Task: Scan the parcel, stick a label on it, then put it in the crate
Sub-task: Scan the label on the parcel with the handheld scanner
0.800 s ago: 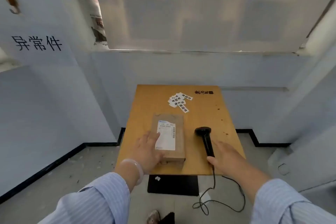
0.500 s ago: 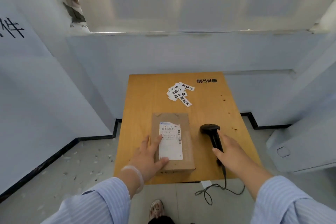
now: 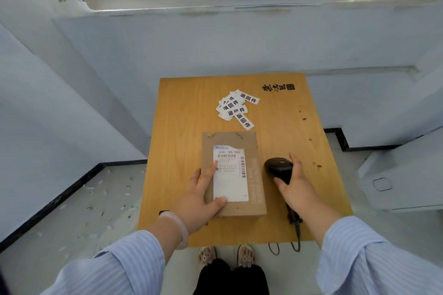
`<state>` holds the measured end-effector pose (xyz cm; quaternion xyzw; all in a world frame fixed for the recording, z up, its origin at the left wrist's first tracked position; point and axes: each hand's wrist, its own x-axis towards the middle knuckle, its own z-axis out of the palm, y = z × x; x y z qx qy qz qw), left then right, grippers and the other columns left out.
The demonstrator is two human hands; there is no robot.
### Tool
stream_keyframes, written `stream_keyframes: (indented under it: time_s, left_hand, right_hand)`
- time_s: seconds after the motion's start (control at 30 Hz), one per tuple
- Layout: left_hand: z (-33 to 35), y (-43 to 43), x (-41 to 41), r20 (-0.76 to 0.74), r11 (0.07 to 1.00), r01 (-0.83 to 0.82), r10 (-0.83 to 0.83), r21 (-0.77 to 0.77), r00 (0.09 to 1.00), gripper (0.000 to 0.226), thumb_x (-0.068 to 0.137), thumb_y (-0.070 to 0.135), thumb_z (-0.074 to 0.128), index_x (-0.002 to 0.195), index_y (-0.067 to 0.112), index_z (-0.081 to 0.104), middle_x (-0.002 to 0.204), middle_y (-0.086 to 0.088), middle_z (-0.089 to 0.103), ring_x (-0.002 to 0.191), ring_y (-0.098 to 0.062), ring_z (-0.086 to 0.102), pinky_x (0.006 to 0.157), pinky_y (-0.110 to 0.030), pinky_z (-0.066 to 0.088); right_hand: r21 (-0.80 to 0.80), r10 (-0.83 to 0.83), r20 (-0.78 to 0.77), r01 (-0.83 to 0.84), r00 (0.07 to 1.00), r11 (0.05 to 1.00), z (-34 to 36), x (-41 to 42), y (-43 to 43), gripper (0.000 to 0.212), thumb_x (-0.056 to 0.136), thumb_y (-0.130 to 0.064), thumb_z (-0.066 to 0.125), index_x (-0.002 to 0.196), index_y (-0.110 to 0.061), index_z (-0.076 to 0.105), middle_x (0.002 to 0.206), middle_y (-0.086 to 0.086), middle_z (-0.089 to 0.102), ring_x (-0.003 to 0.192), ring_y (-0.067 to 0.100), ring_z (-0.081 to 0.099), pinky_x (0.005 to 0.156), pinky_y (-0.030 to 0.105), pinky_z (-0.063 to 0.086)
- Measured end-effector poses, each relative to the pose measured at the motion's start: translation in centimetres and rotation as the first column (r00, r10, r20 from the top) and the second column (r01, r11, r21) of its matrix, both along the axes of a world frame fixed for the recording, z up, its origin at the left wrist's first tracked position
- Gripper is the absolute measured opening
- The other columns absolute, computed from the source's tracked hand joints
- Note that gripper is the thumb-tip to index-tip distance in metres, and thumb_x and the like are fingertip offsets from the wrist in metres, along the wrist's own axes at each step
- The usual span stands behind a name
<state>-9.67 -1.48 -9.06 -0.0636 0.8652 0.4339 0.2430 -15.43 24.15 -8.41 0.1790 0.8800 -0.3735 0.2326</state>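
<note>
A flat brown cardboard parcel (image 3: 249, 141) with a white shipping label lies on the wooden table (image 3: 184, 112). My left hand (image 3: 201, 196) rests on the parcel's near left corner, thumb and fingers spread over the label's edge. To the right lies a black barcode scanner (image 3: 278, 166); my right hand (image 3: 296, 187) is wrapped around its handle, and its cable hangs off the table's front edge. A small heap of white stickers (image 3: 236, 108) with black characters sits beyond the parcel.
Pale blue walls close in the table at the back and left. A grey-white bin or crate (image 3: 405, 175) stands on the floor at the right. Paper scraps litter the floor at the left. My feet show below the table's front edge.
The view has tilted down and come closer to the table. My right hand has slid forward along the scanner and closed around its handle. My left hand stays on the parcel.
</note>
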Motion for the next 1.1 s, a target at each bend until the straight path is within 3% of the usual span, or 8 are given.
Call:
stream_keyframes:
  time_s: [0.17, 0.33, 0.43, 0.5, 0.7, 0.8, 1.1]
  left_hand:
    - [0.2, 0.5, -0.4, -0.025, 0.997, -0.040, 0.041, 0.059, 0.999, 0.082, 0.083, 0.047, 0.061, 0.135, 0.069, 0.003, 0.158, 0.004, 0.012, 0.141, -0.026, 0.025, 0.112, -0.048, 0.033]
    - [1.3, 0.9, -1.0, -0.073, 0.995, -0.093, 0.096, 0.037, 0.993, 0.081, 0.084, 0.044, 0.062, 0.139, 0.063, 0.006, 0.158, 0.002, 0.012, 0.142, -0.025, 0.023, 0.114, -0.047, 0.030]
    - [2.2, 1.6, -1.5, -0.123, 0.994, -0.108, 0.110, 0.020, 0.986, 0.082, 0.087, 0.037, 0.063, 0.144, 0.057, 0.007, 0.160, -0.001, 0.008, 0.146, -0.022, 0.013, 0.115, -0.039, 0.023]
    - [2.7, 2.0, -1.9, -0.176, 0.994, -0.109, 0.111, 0.021, 0.978, 0.084, 0.086, 0.038, 0.064, 0.139, 0.064, 0.005, 0.159, -0.002, 0.009, 0.145, -0.025, 0.017, 0.116, -0.042, 0.026]
    - [3.3, 3.2, -2.5, -0.252, 0.993, -0.117, 0.115, 0.007, 0.961, 0.086, 0.084, 0.038, 0.066, 0.133, 0.069, 0.002, 0.159, -0.004, 0.011, 0.142, -0.025, 0.023, 0.113, -0.043, 0.032]
    - [3.4, 3.6, -2.3, -0.244, 0.994, -0.107, 0.105, 0.004, 0.964, 0.085, 0.086, 0.036, 0.065, 0.138, 0.062, 0.004, 0.160, -0.003, 0.007, 0.143, -0.024, 0.021, 0.113, -0.037, 0.029]
    - [3.3, 4.1, -1.6, -0.176, 0.993, -0.118, 0.119, 0.016, 0.977, 0.083, 0.088, 0.032, 0.063, 0.141, 0.059, 0.005, 0.161, 0.002, -0.002, 0.145, -0.026, 0.015, 0.112, -0.037, 0.029]
  right_hand:
    - [-0.001, 0.003, -0.038, -0.003, 0.999, 1.000, 0.6, -0.1, 0.2, 0.068, 0.093, -0.034, 0.057, 0.146, -0.036, 0.013, 0.121, 0.008, 0.060, 0.089, 0.022, 0.057, 0.077, 0.034, 0.048]
    - [-0.116, -0.112, -0.256, 0.084, 0.960, 0.990, 4.5, 0.1, -0.4, 0.062, 0.092, -0.038, 0.058, 0.140, -0.040, 0.021, 0.110, -0.003, 0.053, 0.085, 0.014, 0.056, 0.067, 0.030, 0.047]
    - [-0.191, -0.128, -0.377, 0.058, 0.917, 0.980, 7.5, 0.8, -1.4, 0.061, 0.091, -0.037, 0.060, 0.139, -0.039, 0.022, 0.103, -0.012, 0.051, 0.085, 0.006, 0.055, 0.066, 0.023, 0.045]
    - [-0.206, -0.080, -0.417, -0.008, 0.905, 0.979, 9.1, 1.4, -2.5, 0.062, 0.091, -0.037, 0.060, 0.139, -0.039, 0.022, 0.101, -0.019, 0.048, 0.085, 0.000, 0.054, 0.067, 0.018, 0.045]
    - [-0.179, 0.002, -0.472, -0.098, 0.882, 0.979, 11.0, 2.6, -4.6, 0.060, 0.089, -0.043, 0.060, 0.136, -0.041, 0.023, 0.106, -0.014, 0.054, 0.089, 0.007, 0.060, 0.075, 0.029, 0.056]
    - [-0.164, 0.018, -0.474, -0.108, 0.880, 0.981, 11.2, 3.2, -4.8, 0.059, 0.089, -0.045, 0.059, 0.135, -0.040, 0.022, 0.108, -0.010, 0.057, 0.091, 0.013, 0.063, 0.075, 0.036, 0.058]
    - [-0.180, 0.010, -0.490, -0.112, 0.872, 0.977, 11.4, 4.1, -4.8, 0.057, 0.089, -0.043, 0.058, 0.134, -0.035, 0.024, 0.111, -0.010, 0.055, 0.095, 0.011, 0.061, 0.078, 0.034, 0.057]
